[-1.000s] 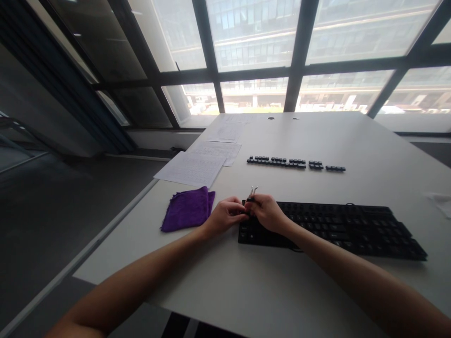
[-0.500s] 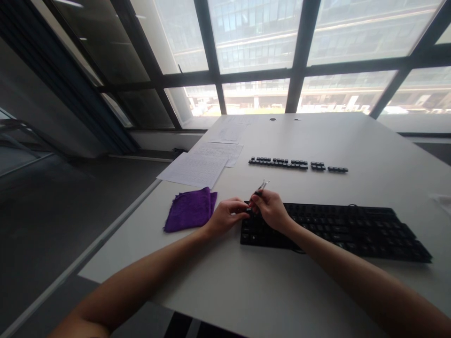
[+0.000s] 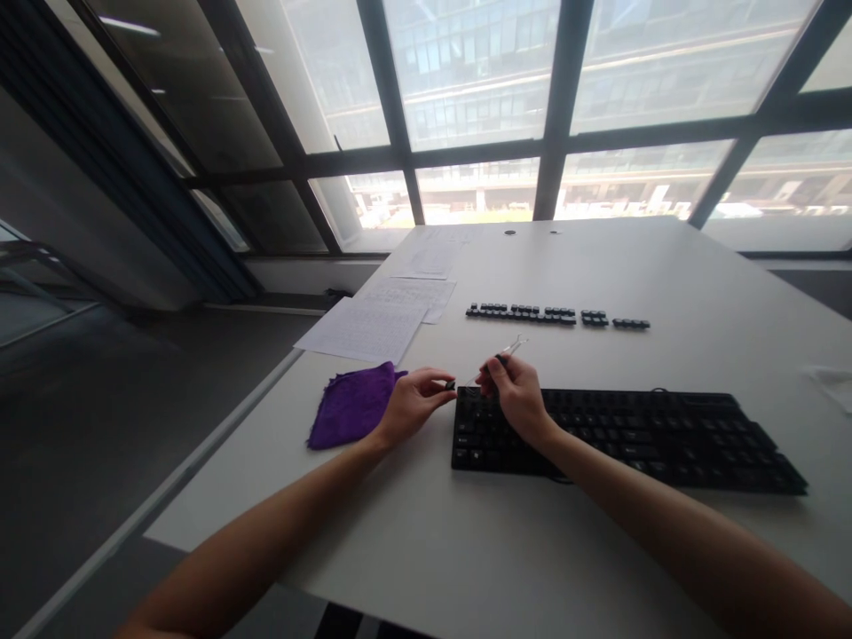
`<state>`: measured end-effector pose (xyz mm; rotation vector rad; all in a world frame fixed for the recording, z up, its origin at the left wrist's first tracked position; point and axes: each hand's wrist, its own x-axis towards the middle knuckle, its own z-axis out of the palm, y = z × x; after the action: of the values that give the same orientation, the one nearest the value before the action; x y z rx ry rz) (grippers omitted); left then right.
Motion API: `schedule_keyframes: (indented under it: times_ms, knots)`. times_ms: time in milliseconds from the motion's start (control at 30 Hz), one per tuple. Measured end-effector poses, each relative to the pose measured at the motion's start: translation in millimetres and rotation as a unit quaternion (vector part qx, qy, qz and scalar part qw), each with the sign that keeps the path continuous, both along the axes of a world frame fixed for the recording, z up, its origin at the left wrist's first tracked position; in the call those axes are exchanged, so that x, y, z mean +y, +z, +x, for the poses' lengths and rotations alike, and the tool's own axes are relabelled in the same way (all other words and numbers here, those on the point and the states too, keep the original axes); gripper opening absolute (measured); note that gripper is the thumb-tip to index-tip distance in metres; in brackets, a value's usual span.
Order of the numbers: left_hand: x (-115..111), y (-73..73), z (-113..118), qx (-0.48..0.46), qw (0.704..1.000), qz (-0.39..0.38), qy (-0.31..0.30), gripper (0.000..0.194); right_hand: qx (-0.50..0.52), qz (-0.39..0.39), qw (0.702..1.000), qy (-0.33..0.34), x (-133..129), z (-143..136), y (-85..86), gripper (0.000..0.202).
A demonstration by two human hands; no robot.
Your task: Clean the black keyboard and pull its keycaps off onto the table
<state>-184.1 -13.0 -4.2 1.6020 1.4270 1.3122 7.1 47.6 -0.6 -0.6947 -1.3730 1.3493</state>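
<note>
Just off the upper left corner of the black keyboard (image 3: 626, 435), my left hand (image 3: 416, 404) pinches a small black keycap (image 3: 450, 385) between thumb and fingertips. My right hand (image 3: 516, 395) is closed round a thin wire tool (image 3: 514, 344) over the keyboard's left part; its prongs stick out above the fingers and a thin wire end points down toward the keyboard's upper left corner. Beyond the keyboard, loose dark keycaps (image 3: 523, 314) lie in rows on the white table (image 3: 532, 550). A folded purple cloth (image 3: 352, 406) lies by my left hand, partly covered by it.
Sheets of paper (image 3: 363, 328) lie along the table's left edge. At the far right is a crumpled white piece (image 3: 832, 383). Small round dark discs (image 3: 509, 232) lie near the far edge, before the windows. A cable shows behind the keyboard.
My left hand has drawn back left from the keyboard with the keycap. My right hand has shifted slightly right, with the wire tool now apart from the left fingers.
</note>
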Motion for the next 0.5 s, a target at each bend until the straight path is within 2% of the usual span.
schedule_keyframes:
  times_ms: [100,300,400,500]
  knots:
    - [4.4,6.7,-9.3,0.054,0.998,-0.004,0.029,0.029,-0.003,-0.008,1.0,0.014,0.4,-1.7,-1.4,0.037]
    - [23.6,17.1,-20.9,0.154,0.987,-0.034,0.033,0.023,0.001,-0.009,0.999,0.034,2.8,-4.7,-5.9,0.037]
    - [46.1,15.3,-22.9,0.176,0.983,-0.045,0.027,0.021,0.002,-0.007,0.999,0.033,4.5,-6.2,-9.1,0.036]
    - [80.3,8.7,-22.4,0.184,0.981,-0.028,0.049,0.019,0.002,-0.01,0.999,0.036,5.4,-7.8,-11.8,0.035]
